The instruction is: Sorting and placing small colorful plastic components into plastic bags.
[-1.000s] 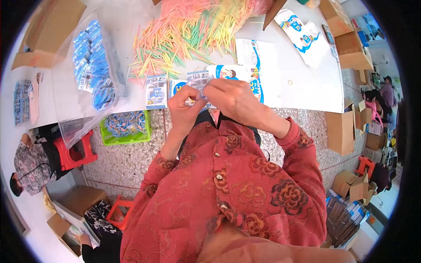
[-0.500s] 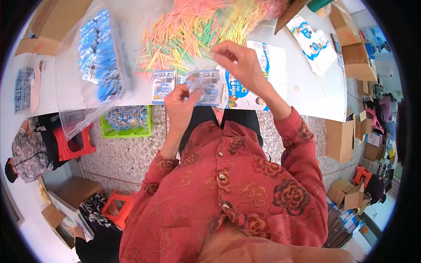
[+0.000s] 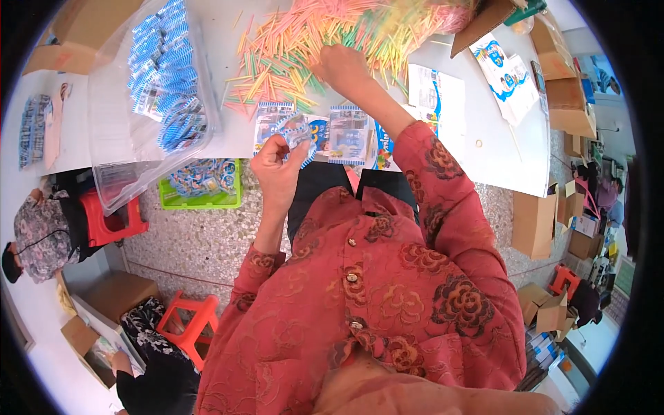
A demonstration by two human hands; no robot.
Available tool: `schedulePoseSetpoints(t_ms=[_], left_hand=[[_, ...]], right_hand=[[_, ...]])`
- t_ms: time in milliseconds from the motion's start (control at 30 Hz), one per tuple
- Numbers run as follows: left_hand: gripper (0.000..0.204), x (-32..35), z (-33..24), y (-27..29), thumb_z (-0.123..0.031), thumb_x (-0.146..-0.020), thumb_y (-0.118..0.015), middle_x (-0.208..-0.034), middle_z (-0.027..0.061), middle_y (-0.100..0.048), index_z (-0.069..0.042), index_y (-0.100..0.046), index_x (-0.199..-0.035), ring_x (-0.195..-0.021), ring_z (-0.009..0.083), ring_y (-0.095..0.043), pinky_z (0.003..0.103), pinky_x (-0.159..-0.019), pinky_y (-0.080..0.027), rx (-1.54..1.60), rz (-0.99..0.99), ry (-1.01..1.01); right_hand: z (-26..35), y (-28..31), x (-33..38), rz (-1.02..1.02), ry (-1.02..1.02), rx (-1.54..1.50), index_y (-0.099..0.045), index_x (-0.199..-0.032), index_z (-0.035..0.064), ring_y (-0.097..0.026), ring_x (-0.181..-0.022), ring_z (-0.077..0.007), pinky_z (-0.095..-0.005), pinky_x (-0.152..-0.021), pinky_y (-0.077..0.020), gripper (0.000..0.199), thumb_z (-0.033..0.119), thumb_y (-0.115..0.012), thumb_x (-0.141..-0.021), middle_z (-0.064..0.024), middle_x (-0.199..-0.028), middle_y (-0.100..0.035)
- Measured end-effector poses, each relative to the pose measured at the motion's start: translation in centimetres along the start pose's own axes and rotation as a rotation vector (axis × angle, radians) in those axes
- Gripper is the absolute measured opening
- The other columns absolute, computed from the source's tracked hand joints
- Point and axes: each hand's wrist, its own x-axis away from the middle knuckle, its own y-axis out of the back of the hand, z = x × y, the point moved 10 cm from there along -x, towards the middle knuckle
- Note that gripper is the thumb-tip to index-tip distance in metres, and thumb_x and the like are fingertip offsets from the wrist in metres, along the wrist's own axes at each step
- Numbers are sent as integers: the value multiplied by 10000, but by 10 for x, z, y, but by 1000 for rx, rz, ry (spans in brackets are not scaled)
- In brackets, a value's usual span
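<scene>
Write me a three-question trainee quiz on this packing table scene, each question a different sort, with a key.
1. True or false: the right hand reaches into the pile of coloured sticks.
2. What does the left hand hold? A) a small blue packet B) scissors C) a cardboard box
3. Fill in: the green tray sits ___ the white table edge.

Key: 1 true; 2 A; 3 below.

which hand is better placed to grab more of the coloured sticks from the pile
Right. The right hand is already stretched out onto the pile of coloured sticks on the white table. The left hand is back near the table edge, holding a small blue-and-white packet.
</scene>
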Motion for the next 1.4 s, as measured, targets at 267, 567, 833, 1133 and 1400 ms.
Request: schedulePoseSetpoints(t_ms=[267, 567, 833, 1133, 1400], left_hand=[[219, 0, 7, 2, 20, -788, -679, -875, 8, -633, 31, -631, -1002, -758, 52, -550, 208, -692, -452, 8, 46, 29], [151, 0, 3, -3, -9, -774, -693, -752, -32, -531, -9, -566, -855, -678, 32, -453, 191, -603, -373, 15, 28, 33], [161, 2, 3, 0, -32, -766, -696, -648, -72, -461, -41, -546, -708, -597, 15, -363, 185, -523, -303, 13, 22, -10], [101, 4, -6, -9, -14, -777, -686, -704, -58, -545, -23, -586, -762, -624, 10, -416, 176, -552, -349, 59, 24, 20], [98, 4, -10, -9, -15, -779, -687, -701, -65, -537, -29, -591, -770, -620, 6, -410, 170, -545, -342, -38, 47, -4]], right_hand=[[0, -6, -12, -32, -3, 35, -655, -792, 38, -660, -759, -308, -411, -640, -533, 166, 187, -582, -783, -160, -772, -652], [13, -21, -19, 38, -3, 82, -673, -818, 35, -664, -817, -301, -375, -676, -545, 121, 66, -581, -745, -156, -842, -660], [7, -16, -14, -9, -16, 35, -671, -797, 41, -660, -804, -307, -384, -656, -538, 114, 65, -589, -722, -156, -816, -658], [4, -14, -13, -20, -34, 11, -643, -800, 29, -653, -812, -309, -401, -692, -529, 115, 65, -568, -720, -158, -809, -654], [-27, 9, 4, -131, 95, -200, -605, -778, -5, -626, -731, -339, -419, -653, -503, 129, 116, -577, -742, -186, -781, -625]])
